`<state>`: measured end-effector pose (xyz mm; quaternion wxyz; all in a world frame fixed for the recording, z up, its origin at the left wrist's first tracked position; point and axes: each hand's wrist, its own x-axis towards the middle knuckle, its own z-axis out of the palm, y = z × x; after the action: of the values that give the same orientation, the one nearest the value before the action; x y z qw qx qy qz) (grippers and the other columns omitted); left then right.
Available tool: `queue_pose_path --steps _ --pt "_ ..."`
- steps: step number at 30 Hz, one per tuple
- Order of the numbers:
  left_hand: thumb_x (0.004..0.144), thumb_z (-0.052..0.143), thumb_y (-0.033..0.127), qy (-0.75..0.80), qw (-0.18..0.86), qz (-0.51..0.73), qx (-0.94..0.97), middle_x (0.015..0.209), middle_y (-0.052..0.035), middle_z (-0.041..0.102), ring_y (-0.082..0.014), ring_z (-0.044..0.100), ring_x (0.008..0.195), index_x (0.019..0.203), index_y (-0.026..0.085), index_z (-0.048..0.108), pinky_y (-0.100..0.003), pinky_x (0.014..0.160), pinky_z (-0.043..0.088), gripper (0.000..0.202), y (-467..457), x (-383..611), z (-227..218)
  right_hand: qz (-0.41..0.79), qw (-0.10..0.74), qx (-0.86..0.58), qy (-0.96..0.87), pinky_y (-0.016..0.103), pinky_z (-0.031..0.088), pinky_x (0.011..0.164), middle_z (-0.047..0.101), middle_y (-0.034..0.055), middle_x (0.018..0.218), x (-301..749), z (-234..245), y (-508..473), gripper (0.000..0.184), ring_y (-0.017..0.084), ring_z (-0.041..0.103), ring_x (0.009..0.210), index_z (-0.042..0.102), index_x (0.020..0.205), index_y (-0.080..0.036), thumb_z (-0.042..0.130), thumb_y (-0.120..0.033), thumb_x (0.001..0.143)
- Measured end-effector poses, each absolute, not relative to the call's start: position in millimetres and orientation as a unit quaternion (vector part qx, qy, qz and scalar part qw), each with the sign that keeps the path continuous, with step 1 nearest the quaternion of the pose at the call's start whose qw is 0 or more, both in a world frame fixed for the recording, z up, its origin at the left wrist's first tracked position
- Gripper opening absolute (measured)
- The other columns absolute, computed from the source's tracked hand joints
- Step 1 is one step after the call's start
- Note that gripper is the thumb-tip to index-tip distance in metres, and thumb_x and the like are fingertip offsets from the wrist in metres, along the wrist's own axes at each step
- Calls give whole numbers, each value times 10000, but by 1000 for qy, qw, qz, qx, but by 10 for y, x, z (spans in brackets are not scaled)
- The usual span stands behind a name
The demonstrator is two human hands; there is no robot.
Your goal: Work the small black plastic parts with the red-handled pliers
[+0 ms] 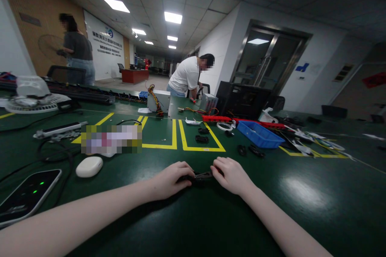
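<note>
Low over the green tabletop, my left hand [172, 180] and my right hand [231, 174] face each other. Between them stretches a black coiled cable [202, 175]. The fingers of my left hand are closed on one end, and those of my right hand pinch the other; the fingertips partly hide both ends. Similar black cable bundles lie beyond: one bundle [202, 139] inside a yellow-taped rectangle, another bundle [256, 151] outside it to the right.
A blue bin [259, 134] stands at the right, near a red strip [218, 119]. On the left are a white rounded case [89, 167], a device with green lights [30, 192] and a white fan [36, 96]. One person [187, 74] bends over the table's far side.
</note>
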<state>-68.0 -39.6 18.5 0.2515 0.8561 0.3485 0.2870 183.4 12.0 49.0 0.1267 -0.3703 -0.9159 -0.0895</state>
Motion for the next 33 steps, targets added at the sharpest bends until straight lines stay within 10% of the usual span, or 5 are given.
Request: queue_pose_path --steps 11,22,33 --pt "944 495 150 382 224 269 855 1132 -67 595 -201 545 1035 1098 191 579 -366 933 467 180 -435 -656 215 -76 78 -374 -921 318 360 686 593 41 842 1815 507 74 411 188 531 747 547 811 -201 610 -607 800" --pt "961 476 164 372 245 278 851 1165 -64 576 -191 546 1070 1166 201 567 -343 955 469 227 -454 -672 237 -91 90 -386 -914 323 382 710 602 46 852 1817 468 98 171 196 536 786 525 781 -200 659 -305 761" --pt "854 626 118 352 239 302 853 1230 -72 554 -205 556 1116 1164 209 581 -369 1007 465 326 -412 -677 165 -66 45 -404 -911 317 389 710 596 43 823 1777 516 73 160 193 547 768 512 757 -203 615 -324 779"
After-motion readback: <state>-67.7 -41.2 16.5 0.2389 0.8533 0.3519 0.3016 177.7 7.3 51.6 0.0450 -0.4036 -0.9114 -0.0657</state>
